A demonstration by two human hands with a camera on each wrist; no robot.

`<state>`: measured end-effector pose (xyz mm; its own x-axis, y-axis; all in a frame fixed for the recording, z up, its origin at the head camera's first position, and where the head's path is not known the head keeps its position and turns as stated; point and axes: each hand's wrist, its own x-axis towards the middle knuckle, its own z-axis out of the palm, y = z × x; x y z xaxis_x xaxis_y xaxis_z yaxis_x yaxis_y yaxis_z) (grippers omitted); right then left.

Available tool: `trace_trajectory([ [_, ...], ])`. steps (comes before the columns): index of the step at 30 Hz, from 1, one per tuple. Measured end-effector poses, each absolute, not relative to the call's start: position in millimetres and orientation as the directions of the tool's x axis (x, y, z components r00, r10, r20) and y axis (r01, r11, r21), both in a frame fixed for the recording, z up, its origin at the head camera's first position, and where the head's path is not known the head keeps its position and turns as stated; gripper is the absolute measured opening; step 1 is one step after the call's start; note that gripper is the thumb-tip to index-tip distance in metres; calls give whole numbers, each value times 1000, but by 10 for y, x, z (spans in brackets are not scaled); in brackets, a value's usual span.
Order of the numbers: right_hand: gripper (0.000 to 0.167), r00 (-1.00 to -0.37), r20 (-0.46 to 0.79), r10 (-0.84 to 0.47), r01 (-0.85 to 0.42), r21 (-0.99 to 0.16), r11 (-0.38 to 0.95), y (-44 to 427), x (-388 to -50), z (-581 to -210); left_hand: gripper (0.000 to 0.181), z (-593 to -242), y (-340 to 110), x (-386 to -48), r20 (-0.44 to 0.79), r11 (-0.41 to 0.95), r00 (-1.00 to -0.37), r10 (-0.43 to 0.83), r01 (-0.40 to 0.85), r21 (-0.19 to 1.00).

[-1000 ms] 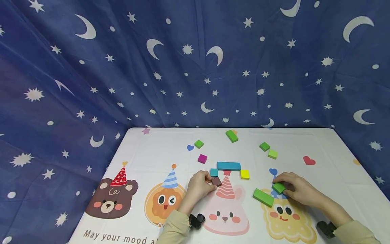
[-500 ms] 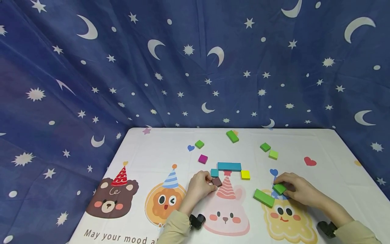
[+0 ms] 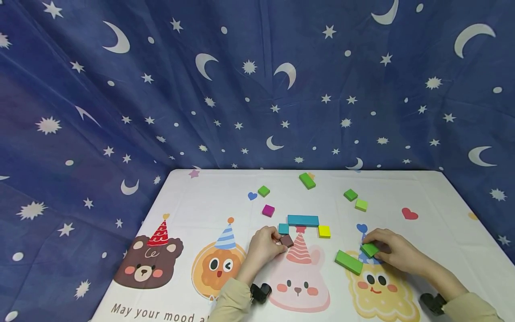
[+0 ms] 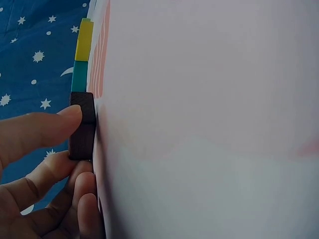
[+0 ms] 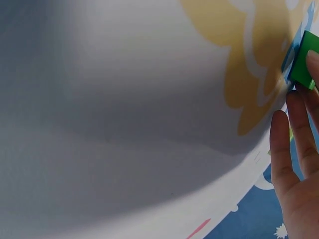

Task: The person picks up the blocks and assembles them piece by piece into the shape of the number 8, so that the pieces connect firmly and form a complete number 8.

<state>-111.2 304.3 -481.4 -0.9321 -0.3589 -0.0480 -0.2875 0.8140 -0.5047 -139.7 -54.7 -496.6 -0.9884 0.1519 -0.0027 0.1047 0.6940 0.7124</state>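
Note:
My left hand (image 3: 263, 246) pinches a small dark brown block (image 3: 286, 241) between thumb and fingers, low against the cloth. Just behind that block lies a small teal block (image 3: 283, 229); a long blue block (image 3: 303, 220) and a yellow block (image 3: 324, 231) continue to its right. In the left wrist view the brown block (image 4: 82, 127) sits between thumb and index finger. Over on the right, my right hand (image 3: 396, 250) pinches a small green block (image 3: 369, 250). A longer green block (image 3: 348, 262) lies to the left of that hand.
Toward the back lie a magenta block (image 3: 268, 210), a small green block (image 3: 263, 191), a long green block (image 3: 307, 180), another green block (image 3: 350, 194) and a lime block (image 3: 361, 205). A white printed tablecloth (image 3: 217, 197) covers the table. A dark blue curtain (image 3: 257, 89) hangs behind.

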Motion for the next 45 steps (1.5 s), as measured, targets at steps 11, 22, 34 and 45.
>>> trace_trajectory([
  [11,37,-929,-20,-369,-309,-506,805,3055,-1113,-4821,25,-4960,-546,-1390,0,695,-989,146,103,712],
  [22,34,-930,-39,-365,-293,-522,801,3060,-1120,-4808,25,-4949,-549,-1387,-15,686,-989,146,90,722],
  [34,34,-935,-26,-355,-287,-533,796,3054,-1124,-4755,24,-4953,-541,-1384,-31,683,-989,146,78,726],
  [45,35,-951,9,-308,-271,-503,821,2979,-1119,-4693,24,-4941,-546,-1386,-26,686,-989,146,82,723],
])
